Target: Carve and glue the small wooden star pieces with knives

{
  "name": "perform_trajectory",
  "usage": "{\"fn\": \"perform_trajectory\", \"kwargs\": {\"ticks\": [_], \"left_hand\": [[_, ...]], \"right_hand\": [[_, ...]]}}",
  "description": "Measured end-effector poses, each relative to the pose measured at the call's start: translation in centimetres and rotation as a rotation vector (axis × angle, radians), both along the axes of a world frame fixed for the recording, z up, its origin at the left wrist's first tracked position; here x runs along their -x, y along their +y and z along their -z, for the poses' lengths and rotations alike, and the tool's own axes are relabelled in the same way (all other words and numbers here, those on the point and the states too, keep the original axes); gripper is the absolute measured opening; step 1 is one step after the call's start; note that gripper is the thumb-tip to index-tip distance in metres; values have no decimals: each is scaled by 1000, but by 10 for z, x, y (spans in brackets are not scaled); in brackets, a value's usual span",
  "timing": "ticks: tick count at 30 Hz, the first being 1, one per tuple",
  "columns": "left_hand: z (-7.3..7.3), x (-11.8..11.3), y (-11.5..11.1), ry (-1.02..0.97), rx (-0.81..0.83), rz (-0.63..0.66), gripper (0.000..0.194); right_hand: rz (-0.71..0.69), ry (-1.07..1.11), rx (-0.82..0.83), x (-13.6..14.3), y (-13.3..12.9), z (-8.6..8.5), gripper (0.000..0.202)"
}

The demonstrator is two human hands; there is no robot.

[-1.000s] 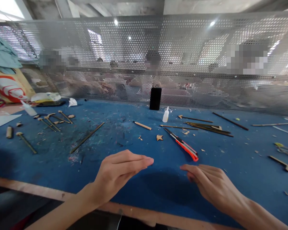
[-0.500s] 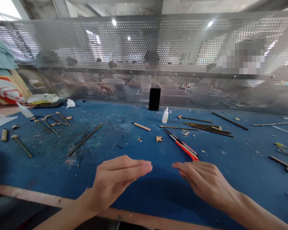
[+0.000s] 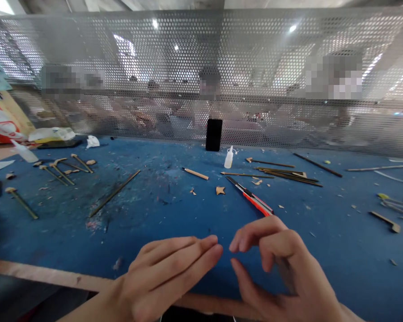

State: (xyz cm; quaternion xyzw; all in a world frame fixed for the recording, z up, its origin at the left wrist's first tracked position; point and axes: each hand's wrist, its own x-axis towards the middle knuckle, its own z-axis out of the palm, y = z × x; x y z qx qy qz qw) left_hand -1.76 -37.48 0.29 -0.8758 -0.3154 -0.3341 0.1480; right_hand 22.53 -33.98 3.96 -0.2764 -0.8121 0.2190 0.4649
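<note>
My left hand (image 3: 172, 273) is over the near part of the blue table, fingers stretched out side by side, holding nothing. Across a small gap, my right hand (image 3: 285, 264) has its fingers bent and its thumb apart, with nothing between them. Just beyond the right fingers lies a red utility knife (image 3: 255, 200), its handle end partly behind that hand. Left of the blade rests a small star-shaped wooden piece (image 3: 220, 190). A pencil (image 3: 196, 174) lies farther back, and a white squeeze bottle (image 3: 228, 158) stands upright.
A black phone (image 3: 214, 135) leans upright against a perforated metal screen (image 3: 174, 107), with people behind it. Thin brown sticks (image 3: 285, 175) lie at right. Several wood-tipped sticks (image 3: 58, 172) and one long stick (image 3: 116, 193) are at left. Wood scraps (image 3: 193, 192) dot the table (image 3: 174, 214).
My right hand has turned so its thumb and bent fingers show apart. My left hand has rolled and moved slightly right and down. The view has tilted a little downward.
</note>
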Motion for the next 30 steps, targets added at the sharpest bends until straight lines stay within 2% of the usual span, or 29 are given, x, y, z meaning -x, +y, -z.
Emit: {"fn": "perform_trajectory", "kwargs": {"ticks": [4,10,18,25,30], "left_hand": [[2,1,-3,0,-2,27,50],[5,-1,-6,-12,39,-38,54],[2,-1,11,-27,-21,13,49],[-10,-2,27,115,-116,71,42],[-20,-8,42,182,-254,86,32]], "right_hand": [[1,39,-21,6,-5,-2,35],[-48,19,-35,9,0,3,37],[-7,9,-47,11,11,13,38],[19,-36,24,6,21,11,35],[76,-78,107,0,28,12,33]]}}
